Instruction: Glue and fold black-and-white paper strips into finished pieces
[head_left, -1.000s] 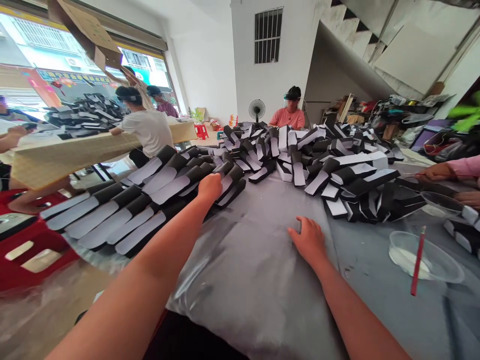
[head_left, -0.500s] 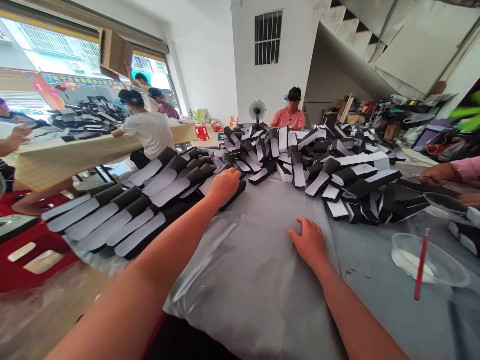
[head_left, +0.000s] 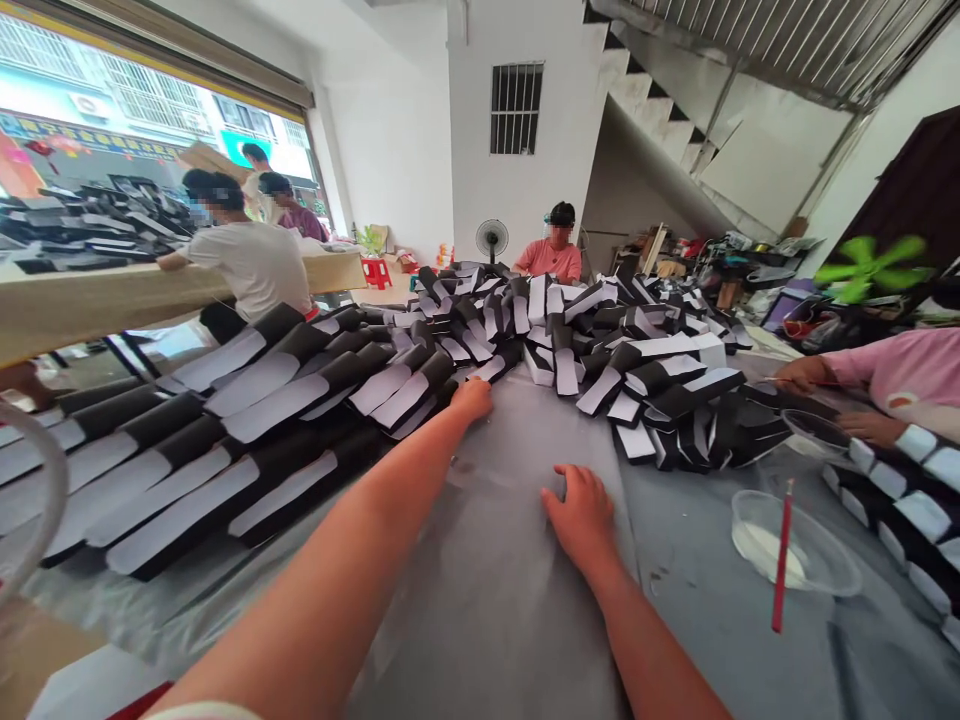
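My left hand (head_left: 472, 399) reaches far forward beside the end of a row of black-and-white paper boxes (head_left: 409, 398). Its fingers point away and are mostly hidden behind the back of the hand, so I cannot tell whether they grip a box. My right hand (head_left: 583, 508) rests low over the grey table cover (head_left: 517, 560), thumb apart from the fingers, with nothing seen held. Long boxes with rounded white flaps (head_left: 180, 495) lie overlapped in rows to the left. Beyond both hands rises a loose heap of similar boxes (head_left: 566, 370).
A clear plastic bowl (head_left: 832, 570) with white paste stands at right, a red-handled brush (head_left: 782, 570) leaning across it. Farther right, a co-worker's hands (head_left: 870, 428) are near more boxes (head_left: 911, 510). Another person (head_left: 551, 258) sits behind the heap; others work at the left table.
My view has turned right, showing more of the co-worker's boxes. My left hand has come off the top of the boxes to their right side. My right hand keeps its pose.
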